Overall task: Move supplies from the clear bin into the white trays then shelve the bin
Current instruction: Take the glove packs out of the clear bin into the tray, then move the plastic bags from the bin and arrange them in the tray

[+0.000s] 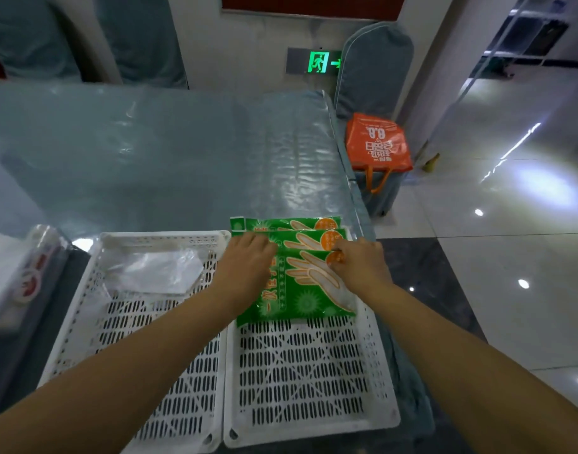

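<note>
- Head view, looking down at two white slotted trays set side by side on a table covered in clear plastic sheeting (pixel 156 152)
- Right tray (pixel 314 381) holds a fanned stack of green glove packets (pixel 300 290) at its far end, printed with orange hand shapes; the farthest packet overhangs the tray's far rim
- Left hand (pixel 245 267) lies palm down with fingers spread loosely on the left edge of the packets, pressing on them rather than gripping
- Right hand (pixel 363 263) has its fingers curled narrowly at the orange circle on the top packet's right corner, touching it; whether it pinches the packet cannot be told
- Left tray (pixel 94 322) contains a crumpled clear plastic bag (pixel 156 273) at its far end
- Clear bin (pixel 22 273), blurred, sits just beside the left tray at the picture's left edge, with a red-and-white label showing
- Beyond the table's right edge an orange bag (pixel 377 142) rests on a covered chair (pixel 374 67), below a green exit sign (pixel 318 62)
</note>
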Demonstrator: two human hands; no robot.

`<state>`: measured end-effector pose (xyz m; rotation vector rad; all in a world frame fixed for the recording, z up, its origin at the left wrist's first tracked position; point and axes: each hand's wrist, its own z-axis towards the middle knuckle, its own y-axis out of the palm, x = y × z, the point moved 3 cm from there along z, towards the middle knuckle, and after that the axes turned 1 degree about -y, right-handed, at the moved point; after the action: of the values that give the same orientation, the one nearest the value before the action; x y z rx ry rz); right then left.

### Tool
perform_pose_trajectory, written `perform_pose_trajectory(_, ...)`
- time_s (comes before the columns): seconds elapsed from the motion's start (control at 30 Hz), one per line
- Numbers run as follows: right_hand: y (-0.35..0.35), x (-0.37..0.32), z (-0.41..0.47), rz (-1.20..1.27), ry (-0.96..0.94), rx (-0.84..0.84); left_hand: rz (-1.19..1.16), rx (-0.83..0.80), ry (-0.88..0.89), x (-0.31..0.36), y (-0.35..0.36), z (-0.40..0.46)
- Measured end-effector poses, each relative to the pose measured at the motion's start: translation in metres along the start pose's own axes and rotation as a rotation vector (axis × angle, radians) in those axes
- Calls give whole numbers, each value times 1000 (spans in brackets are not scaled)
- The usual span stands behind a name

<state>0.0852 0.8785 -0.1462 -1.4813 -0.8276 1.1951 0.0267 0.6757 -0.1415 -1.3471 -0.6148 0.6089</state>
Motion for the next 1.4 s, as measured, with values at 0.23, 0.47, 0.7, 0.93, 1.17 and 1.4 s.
perform_pose_trajectory(0.23, 2, -10, -13, -215, -180, 198, 63, -254, 242, 22, 53, -32)
perform_pose_trajectory(0.47, 39, -2, -44, -405, -441, -122, 45, -251, 156, 15, 61, -31)
perform_pose_trajectory(0.7, 42, -10, -31, -349, -333, -231, 23, -265, 105, 14, 56, -34)
perform_pose_trajectory(0.93, 29, -38, -32, -341, -322, -158, -3, -190, 79, -6, 15, -53)
perform_pose_trajectory(1.17, -19, -167, -29, -131, -560, 193, -30, 46, -103, -80, -94, -115)
perform_pose_trajectory(1.4, -53, -342, -37, 132, -782, 353, 22, 262, -301, -193, -220, -223)
